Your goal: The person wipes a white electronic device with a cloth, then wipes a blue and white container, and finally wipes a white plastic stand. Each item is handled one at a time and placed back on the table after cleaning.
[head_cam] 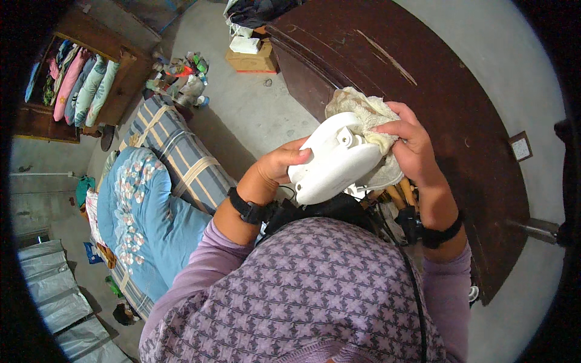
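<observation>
In front of my chest I hold up a white plastic object (324,168), rounded at its ends, with a small screw boss near its upper side and a dark screw hole at its lower end. My left hand (286,159) grips its left edge, thumb on top and fingers hidden beneath. A cream terry cloth (358,109), stained brown in places, is bunched in my right hand (411,140). It presses against the object's right side and hangs down below. What the object belongs to, I cannot tell.
A dark brown wooden cabinet (454,118) with a scratched top stands at the right. Left of me is a bed with a plaid mattress (199,174) and a blue floral quilt (136,218). Bottles and litter (186,84) lie on the floor, near a cardboard box (254,59).
</observation>
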### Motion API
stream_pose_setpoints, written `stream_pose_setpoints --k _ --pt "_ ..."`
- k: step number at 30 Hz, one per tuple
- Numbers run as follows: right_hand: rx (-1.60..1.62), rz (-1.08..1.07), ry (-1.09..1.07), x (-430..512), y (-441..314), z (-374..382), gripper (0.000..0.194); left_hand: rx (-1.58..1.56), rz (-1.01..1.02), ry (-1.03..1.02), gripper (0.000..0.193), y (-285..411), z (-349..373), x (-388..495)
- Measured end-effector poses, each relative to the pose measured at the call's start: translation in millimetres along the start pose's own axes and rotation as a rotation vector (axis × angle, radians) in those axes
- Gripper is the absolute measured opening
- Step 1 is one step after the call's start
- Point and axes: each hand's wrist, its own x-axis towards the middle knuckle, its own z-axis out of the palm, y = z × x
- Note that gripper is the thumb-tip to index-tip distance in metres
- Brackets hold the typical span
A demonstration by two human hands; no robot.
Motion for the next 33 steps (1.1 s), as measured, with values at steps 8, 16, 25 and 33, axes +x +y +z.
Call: stream_pose_setpoints --k 8,16,25,33 --pt "0.049 0.190 0.277 -6.2 -12.7 20.6 0.038 -0.105 0.092 0.075 0.076 -13.5 5.6 12.2" --pt "0.201 0.351 0.338 -3.6 -14.0 20.9 0.037 -0.234 0.077 0.105 0.075 -12.5 22.8 15.0" --pt "0.237 0.174 0.645 11.4 -40.3 -2.0 0.030 -0.454 0.130 0.044 0.063 6.5 20.3 23.7" --pt "-0.402 -0.076 0.271 15.5 -50.8 41.4 0.024 -0.485 0.216 0.154 0.057 1.8 26.8 34.4"
